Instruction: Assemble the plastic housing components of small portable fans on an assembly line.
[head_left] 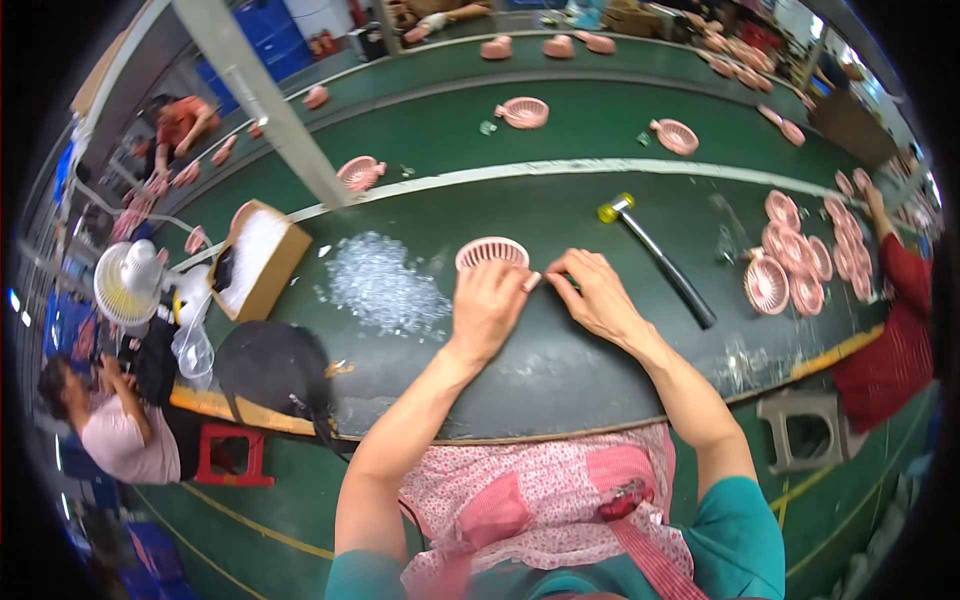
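Note:
A pink round slotted plastic grille (493, 250) stands on the dark green work surface in front of me. My left hand (484, 310) grips it from the near side, covering its lower part, and a short pink stub shows beside the fingertips. Just right of that stub is my right hand (595, 295), apart from the grille. Its thumb and forefinger are drawn together; whether a small piece sits between them is hidden. To the left of my left hand lies a loose pile of small clear pieces (385, 285). A hammer (655, 255) with a yellow head and black handle rests on my right.
An open cardboard box (262, 262) and a black round cushion-like object (272, 365) stand at left. Several pink grilles (790, 250) are heaped at right, near a person in a red sleeve (890, 290). Beyond a white rail (560, 170), a green belt (430, 125) carries more pink parts.

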